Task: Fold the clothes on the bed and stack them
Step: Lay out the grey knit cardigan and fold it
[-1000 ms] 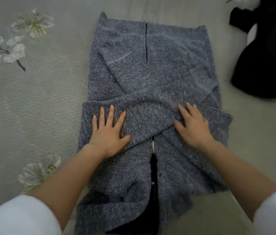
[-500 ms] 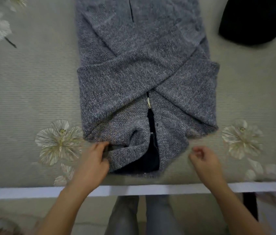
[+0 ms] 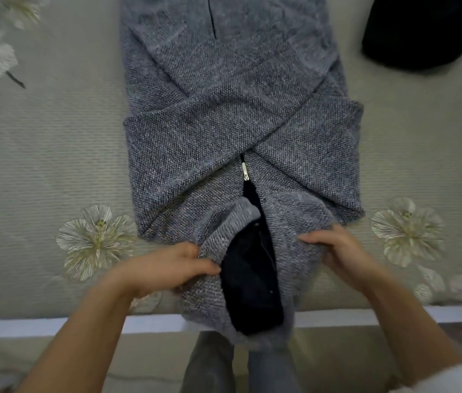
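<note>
A grey knit zip-up sweater [image 3: 224, 123] lies lengthwise on the bed, its two sleeves crossed over the front. The zipper pull [image 3: 244, 168] shows at the crossing, and below it the front gapes to show a dark lining [image 3: 249, 279]. The near end of the sweater hangs over the bed's front edge. My left hand [image 3: 164, 265] grips the near left part of the sweater. My right hand [image 3: 337, 248] grips the near right part.
The bed cover [image 3: 39, 165] is pale green-grey with embroidered white flowers [image 3: 96, 239] on both sides. A black garment [image 3: 422, 26] lies at the far right. The bed's white front edge [image 3: 54, 326] runs across below my hands; my legs show beneath it.
My hands left the crossed sleeves and came back to the sweater's near end. Both now grip it, and that end has been pulled over the bed's edge.
</note>
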Demonstrator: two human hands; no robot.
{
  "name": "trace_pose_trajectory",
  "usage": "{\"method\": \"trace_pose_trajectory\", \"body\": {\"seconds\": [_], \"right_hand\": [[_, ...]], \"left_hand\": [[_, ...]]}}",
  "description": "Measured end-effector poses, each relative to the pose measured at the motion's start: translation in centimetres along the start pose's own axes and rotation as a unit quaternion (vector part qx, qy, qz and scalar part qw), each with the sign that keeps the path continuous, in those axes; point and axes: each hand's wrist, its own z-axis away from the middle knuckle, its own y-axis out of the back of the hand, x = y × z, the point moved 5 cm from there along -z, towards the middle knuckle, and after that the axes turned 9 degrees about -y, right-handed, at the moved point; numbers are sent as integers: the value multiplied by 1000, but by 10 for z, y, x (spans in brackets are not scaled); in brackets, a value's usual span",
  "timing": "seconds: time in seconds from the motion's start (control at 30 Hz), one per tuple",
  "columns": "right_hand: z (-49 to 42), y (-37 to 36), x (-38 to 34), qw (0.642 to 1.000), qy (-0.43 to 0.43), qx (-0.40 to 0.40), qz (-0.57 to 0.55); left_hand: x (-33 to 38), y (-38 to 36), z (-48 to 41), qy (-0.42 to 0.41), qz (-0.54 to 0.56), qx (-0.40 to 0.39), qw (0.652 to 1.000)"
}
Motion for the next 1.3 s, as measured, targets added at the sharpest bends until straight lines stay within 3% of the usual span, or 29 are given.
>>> {"method": "trace_pose_trajectory", "body": {"seconds": [0.07,0.17,0.27,0.37,0.4,0.5,0.6,0.7,0.8,0.87,0.9,0.93,0.97,1.07,1.1,1.2,1.3], "right_hand": [[6,8,-11,998,-32,-45,-17],[5,15,-24,993,-59,-53,-86],[-5,6,-54,986,-34,-13,-164],[-21,-3,-85,970,-11,25,-243],[-26,-7,-93,964,1,24,-264],[-40,-15,-105,965,58,42,-251],[-45,-23,-108,983,134,103,-76],[-46,-34,-114,958,215,144,125],[-49,-52,-128,860,270,224,371],[-56,-58,-138,750,274,298,524],[-59,-60,-144,708,273,318,568],[-62,-61,-150,691,271,324,587],[-65,-60,-156,700,275,321,575],[-67,-49,-176,828,289,280,391],[-65,-45,-184,853,307,274,321],[-62,-32,-203,872,335,273,230],[-76,-26,-217,862,311,299,267]], "left_hand": [[6,0,0,33,197,35,979],[20,6,-11,12,419,69,905],[51,34,-28,-104,526,142,832],[91,63,-37,-236,625,134,732],[100,72,-40,-259,626,141,722],[112,90,-50,-277,525,236,770],[108,91,-53,-248,323,329,852],[95,91,-60,-214,52,388,895],[84,98,-75,-176,-91,404,893],[82,108,-85,-161,-68,409,896],[84,113,-90,-163,-41,406,898],[87,118,-95,-169,-12,400,901],[90,121,-100,-176,15,389,904],[98,132,-106,-188,61,347,917],[100,136,-104,-192,71,339,918],[102,153,-93,-240,159,303,908],[91,162,-89,-209,162,334,905]]}}
